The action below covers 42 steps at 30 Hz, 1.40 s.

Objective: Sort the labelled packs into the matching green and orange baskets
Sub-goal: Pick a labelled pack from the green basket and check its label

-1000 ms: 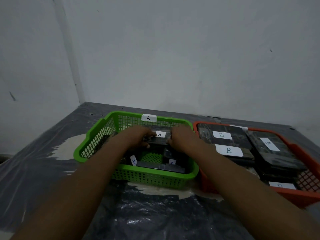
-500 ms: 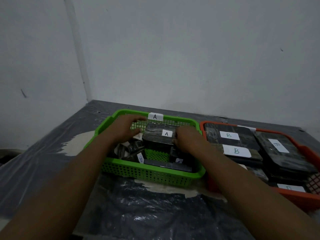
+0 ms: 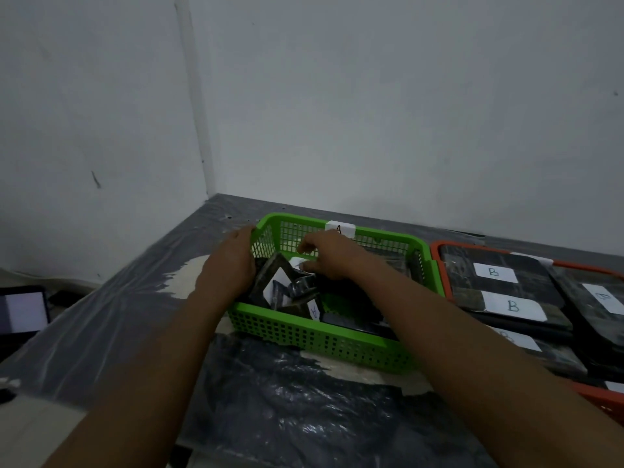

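The green basket (image 3: 320, 339) carries an "A" tag (image 3: 340, 228) on its far rim and holds several dark packs with white A labels. One A pack (image 3: 262, 284) stands tilted on edge at the basket's left end. My left hand (image 3: 233, 261) sits over the left wall, curled against that pack. Reaching across inside the basket, my right hand (image 3: 326, 260) pinches the pack's top by a white label. The orange basket (image 3: 436, 253) stands just to the right, with B packs (image 3: 513, 305) lying flat in it.
Both baskets rest on a table covered in dark plastic sheet (image 3: 287, 400), pushed into a corner of white walls. A tablet with a lit screen (image 3: 23, 312) lies off the table's left edge.
The A pack that both hands held flat over the basket's middle now lies deeper in it. Both hands shifted left to the tilted pack. The view swung left and down.
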Each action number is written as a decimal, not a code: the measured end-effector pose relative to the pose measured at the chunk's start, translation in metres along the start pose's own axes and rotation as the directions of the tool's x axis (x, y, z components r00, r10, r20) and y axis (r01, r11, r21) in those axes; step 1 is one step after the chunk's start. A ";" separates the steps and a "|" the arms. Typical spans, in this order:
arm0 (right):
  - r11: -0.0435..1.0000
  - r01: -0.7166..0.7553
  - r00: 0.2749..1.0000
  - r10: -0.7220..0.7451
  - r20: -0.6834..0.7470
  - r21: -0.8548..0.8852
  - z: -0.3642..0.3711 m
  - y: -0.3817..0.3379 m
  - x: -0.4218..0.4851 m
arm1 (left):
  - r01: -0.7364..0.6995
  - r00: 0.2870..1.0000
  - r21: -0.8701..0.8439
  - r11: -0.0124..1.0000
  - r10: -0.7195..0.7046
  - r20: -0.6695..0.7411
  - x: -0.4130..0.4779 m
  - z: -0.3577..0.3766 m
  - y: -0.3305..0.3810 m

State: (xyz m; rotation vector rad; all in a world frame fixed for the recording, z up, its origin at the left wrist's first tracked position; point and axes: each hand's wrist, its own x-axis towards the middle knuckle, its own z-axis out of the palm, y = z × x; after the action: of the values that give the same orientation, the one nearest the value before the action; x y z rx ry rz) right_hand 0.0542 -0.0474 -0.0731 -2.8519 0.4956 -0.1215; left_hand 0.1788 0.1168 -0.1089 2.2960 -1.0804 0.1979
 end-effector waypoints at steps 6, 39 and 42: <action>0.990 -0.035 0.995 0.048 0.092 -0.139 0.010 0.001 0.028 | -0.012 1.000 -0.010 1.000 0.012 -0.022 -0.003 0.002 -0.003; 0.992 0.104 0.958 -0.118 0.262 0.068 -0.012 0.010 0.004 | -0.073 0.987 -0.064 0.995 0.063 -0.148 -0.007 -0.003 -0.002; 0.983 0.120 0.976 -0.143 0.165 0.142 -0.012 0.011 -0.004 | -0.225 0.954 -0.136 0.965 0.189 -0.234 -0.008 -0.012 0.004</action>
State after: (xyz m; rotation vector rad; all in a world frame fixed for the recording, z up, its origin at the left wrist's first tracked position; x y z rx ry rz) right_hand 0.0458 -0.0587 -0.0648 -2.7317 0.2531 0.0704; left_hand 0.1715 0.1273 -0.1000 1.9637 -1.1756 0.4210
